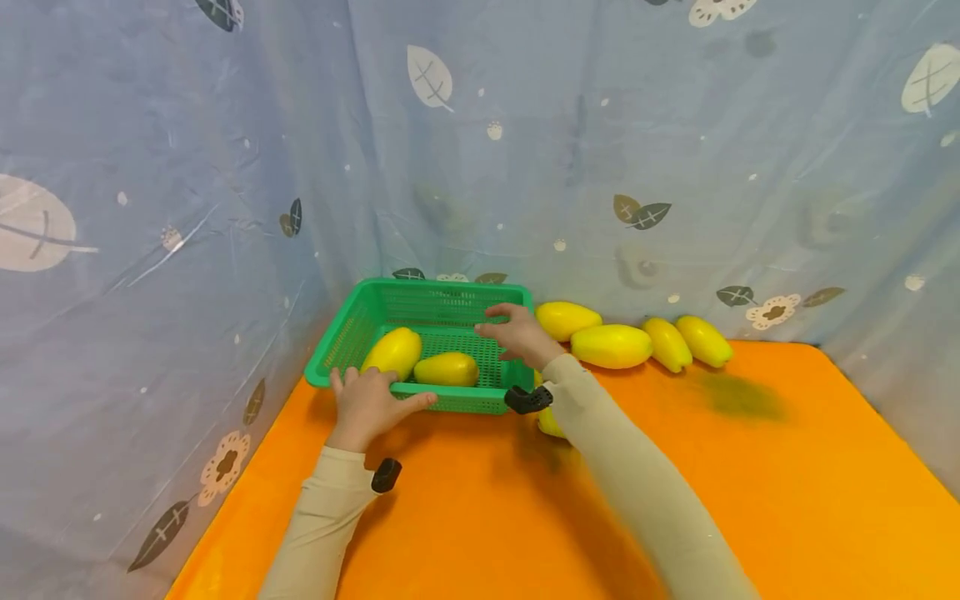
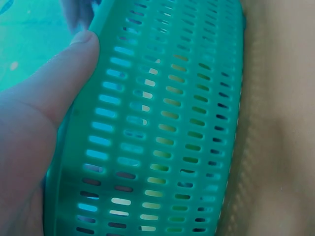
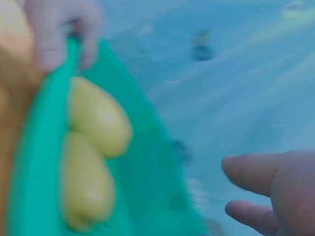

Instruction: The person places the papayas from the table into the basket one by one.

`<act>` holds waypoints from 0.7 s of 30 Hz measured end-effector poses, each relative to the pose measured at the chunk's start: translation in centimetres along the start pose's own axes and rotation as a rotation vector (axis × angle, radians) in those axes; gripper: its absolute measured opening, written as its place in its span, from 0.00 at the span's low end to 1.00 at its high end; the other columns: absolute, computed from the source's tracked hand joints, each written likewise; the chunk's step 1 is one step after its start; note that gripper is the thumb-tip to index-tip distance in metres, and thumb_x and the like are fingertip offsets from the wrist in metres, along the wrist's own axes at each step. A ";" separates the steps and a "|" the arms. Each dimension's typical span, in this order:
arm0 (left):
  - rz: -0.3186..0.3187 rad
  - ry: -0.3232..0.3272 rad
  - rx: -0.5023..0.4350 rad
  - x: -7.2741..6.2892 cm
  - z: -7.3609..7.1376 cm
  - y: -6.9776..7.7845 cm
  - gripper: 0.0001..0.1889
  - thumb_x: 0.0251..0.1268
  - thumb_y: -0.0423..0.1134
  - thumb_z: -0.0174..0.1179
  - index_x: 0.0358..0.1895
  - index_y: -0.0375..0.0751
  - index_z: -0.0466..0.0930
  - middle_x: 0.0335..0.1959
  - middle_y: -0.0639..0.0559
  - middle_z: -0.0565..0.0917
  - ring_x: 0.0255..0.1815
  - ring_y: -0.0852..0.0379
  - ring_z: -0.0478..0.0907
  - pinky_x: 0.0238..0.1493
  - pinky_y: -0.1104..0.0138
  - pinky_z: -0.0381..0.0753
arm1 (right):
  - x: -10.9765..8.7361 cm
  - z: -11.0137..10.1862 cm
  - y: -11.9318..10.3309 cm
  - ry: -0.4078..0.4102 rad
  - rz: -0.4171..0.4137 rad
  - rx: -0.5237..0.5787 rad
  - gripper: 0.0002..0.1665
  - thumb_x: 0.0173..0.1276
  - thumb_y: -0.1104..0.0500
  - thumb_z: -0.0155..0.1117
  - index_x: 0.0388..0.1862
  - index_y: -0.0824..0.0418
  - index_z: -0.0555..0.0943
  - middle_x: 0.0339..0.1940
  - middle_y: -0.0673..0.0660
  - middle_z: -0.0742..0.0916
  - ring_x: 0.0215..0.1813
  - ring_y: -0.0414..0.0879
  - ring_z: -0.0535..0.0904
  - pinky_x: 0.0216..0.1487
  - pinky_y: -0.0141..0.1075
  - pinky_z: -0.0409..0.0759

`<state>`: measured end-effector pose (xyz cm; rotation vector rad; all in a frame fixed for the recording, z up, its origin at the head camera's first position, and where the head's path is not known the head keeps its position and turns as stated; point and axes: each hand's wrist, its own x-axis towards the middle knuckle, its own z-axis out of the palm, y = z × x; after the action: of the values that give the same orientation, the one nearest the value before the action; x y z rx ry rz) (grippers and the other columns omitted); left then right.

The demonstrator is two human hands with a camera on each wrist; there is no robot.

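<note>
A green plastic basket (image 1: 427,389) with slotted walls holds two yellow oblong fruits, one large and leaning (image 1: 396,352), the other lying (image 1: 447,369) beside it. My left hand (image 1: 367,408) grips the near rim at the left, fingers over the edge and thumb outside, as the right wrist view also shows. In the left wrist view that thumb (image 2: 64,73) lies along the rim by the slotted wall (image 2: 162,118). Over the basket's right end, my right hand (image 1: 519,335) is held with its fingers spread and nothing in them.
Right of the basket, several more yellow fruits (image 1: 611,347) lie along the back of the orange table (image 1: 465,508). Another fruit (image 1: 550,422) is partly hidden under my right forearm. A blue patterned curtain (image 1: 525,167) closes off the back and sides.
</note>
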<state>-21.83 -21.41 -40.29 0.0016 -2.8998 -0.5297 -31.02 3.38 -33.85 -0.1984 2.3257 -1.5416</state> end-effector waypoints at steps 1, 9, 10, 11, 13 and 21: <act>-0.001 -0.006 -0.004 0.0 0.0 0.1 0.45 0.52 0.74 0.67 0.62 0.38 0.84 0.53 0.34 0.85 0.59 0.23 0.69 0.73 0.26 0.39 | -0.8 -1.6 -0.2 0.015 -0.008 0.015 0.34 0.78 0.52 0.61 0.78 0.58 0.66 0.78 0.65 0.69 0.75 0.66 0.69 0.68 0.57 0.78; 0.003 -0.020 -0.013 -0.2 -0.5 -0.6 0.48 0.52 0.76 0.65 0.63 0.36 0.82 0.52 0.34 0.85 0.53 0.26 0.70 0.71 0.25 0.38 | -7.0 -13.5 3.1 0.181 -0.026 0.169 0.41 0.81 0.48 0.54 0.84 0.57 0.53 0.83 0.66 0.61 0.80 0.66 0.63 0.74 0.55 0.72; 0.000 -0.022 -0.013 -0.2 -0.6 -0.6 0.48 0.52 0.75 0.65 0.63 0.36 0.82 0.52 0.33 0.85 0.53 0.26 0.70 0.71 0.25 0.37 | -7.6 -14.3 3.9 0.201 -0.019 0.188 0.42 0.81 0.47 0.54 0.85 0.57 0.51 0.84 0.65 0.60 0.80 0.65 0.62 0.73 0.54 0.74; 0.001 -0.023 -0.012 -0.2 -0.8 -0.7 0.48 0.52 0.76 0.65 0.63 0.36 0.82 0.52 0.33 0.85 0.53 0.26 0.70 0.70 0.25 0.37 | -8.2 -15.1 4.8 0.218 -0.010 0.208 0.43 0.81 0.46 0.53 0.85 0.57 0.50 0.84 0.65 0.58 0.80 0.65 0.62 0.71 0.51 0.77; 0.006 -0.023 -0.014 -0.2 -0.9 -0.7 0.48 0.52 0.76 0.65 0.62 0.35 0.83 0.50 0.33 0.85 0.53 0.25 0.69 0.70 0.25 0.37 | -9.3 -16.3 6.8 0.255 0.012 0.248 0.44 0.80 0.44 0.53 0.86 0.57 0.48 0.84 0.65 0.56 0.77 0.62 0.67 0.65 0.44 0.82; 0.026 -0.014 -0.025 0.0 -0.3 0.1 0.45 0.52 0.75 0.66 0.58 0.36 0.85 0.45 0.35 0.87 0.51 0.26 0.70 0.69 0.25 0.39 | -12.0 -17.5 13.3 0.302 0.090 0.362 0.48 0.79 0.43 0.54 0.86 0.58 0.45 0.84 0.67 0.55 0.56 0.43 0.79 0.59 0.39 0.85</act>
<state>-21.75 -21.42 -40.02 -0.0435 -2.9027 -0.5637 -25.08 27.50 -37.40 0.2416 2.1741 -2.0244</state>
